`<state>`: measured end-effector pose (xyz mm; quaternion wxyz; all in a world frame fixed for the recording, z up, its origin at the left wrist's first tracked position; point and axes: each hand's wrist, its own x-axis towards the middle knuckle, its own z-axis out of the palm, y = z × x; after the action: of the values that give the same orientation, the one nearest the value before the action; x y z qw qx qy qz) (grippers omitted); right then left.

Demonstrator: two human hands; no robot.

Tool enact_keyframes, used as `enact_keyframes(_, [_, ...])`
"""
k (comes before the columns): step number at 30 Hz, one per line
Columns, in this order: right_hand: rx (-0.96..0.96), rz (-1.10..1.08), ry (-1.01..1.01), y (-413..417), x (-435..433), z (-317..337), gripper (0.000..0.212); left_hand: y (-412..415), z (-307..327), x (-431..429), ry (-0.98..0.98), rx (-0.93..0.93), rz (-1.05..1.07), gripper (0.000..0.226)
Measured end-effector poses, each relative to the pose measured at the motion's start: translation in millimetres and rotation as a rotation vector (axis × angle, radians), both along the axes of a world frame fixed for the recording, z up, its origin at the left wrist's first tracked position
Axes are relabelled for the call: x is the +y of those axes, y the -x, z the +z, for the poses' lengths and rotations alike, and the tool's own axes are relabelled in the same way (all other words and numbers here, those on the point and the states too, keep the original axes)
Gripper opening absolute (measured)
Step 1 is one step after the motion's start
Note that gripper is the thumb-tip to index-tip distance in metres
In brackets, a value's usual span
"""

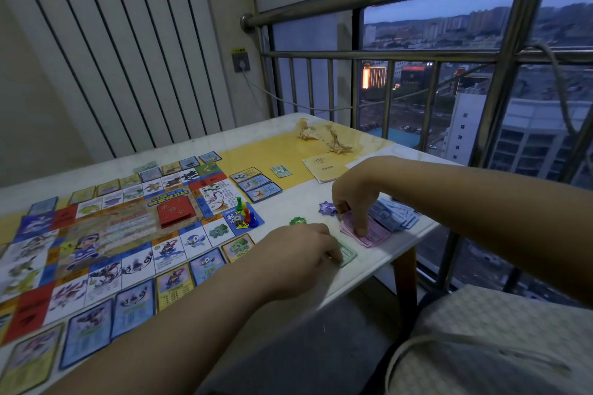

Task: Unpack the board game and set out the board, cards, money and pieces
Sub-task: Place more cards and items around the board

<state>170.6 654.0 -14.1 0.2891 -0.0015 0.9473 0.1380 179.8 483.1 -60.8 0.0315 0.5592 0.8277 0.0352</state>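
Left side: board (106, 234) lay flat on the table (378, 263), property cards (90, 327) lined up along its edges. Risk there was my left forearm, which hung right over the near row; one drag would have skewed the row. Red deck (176, 210) sat mid-board. Pawns (245, 212) and a die (237, 220) were bunched upright on the start corner, easy to topple with a careless reach.

Left hand (301, 250) was knuckles-up on the green note (348, 253), fingers curled down onto it. I couldn't tell whether it pinched the note or just pinned it. The note was thin, close to the table's near edge, and would slide off if nudged.

Green token (297, 221) and purple token (327, 208) lay between the hands, small and easily swept.

Right hand (353, 199) had thumb and fingertips closed on the pink notes (369, 234). The stack was fanned and loose, also near the edge, so lifting from the top could have spilled the rest. Blue notes (394, 215) lay just beyond, touching the pink, similarly untidy, so the colours could have mixed.

Money looked like slick, flimsy paper in pale tints.
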Motion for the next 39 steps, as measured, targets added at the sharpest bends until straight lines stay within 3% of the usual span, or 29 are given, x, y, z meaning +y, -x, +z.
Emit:
enact_keyframes(27, [-0.027, 0.058, 0.015, 3.9, 4.8, 4.9, 0.057, 3.3, 10.8, 10.3, 0.088, -0.023, 0.034, 0.032])
enact_keyframes(30, [-0.034, 0.09, 0.008, 6.0, 5.7, 3.4, 0.055, 5.7, 15.9, 15.4, 0.052, -0.08, 0.114, 0.03])
enact_keyframes(35, [-0.052, 0.115, 0.037, 9.0, 11.1, 1.8, 0.046, 7.8, 10.5, 36.1, -0.147, -0.023, 0.367, 0.028])
enact_keyframes(39, [-0.004, 0.152, 0.054, 8.7, 14.8, -3.6, 0.049, 14.9, -1.3, 54.4, -0.09, -0.141, 0.537, 0.037])
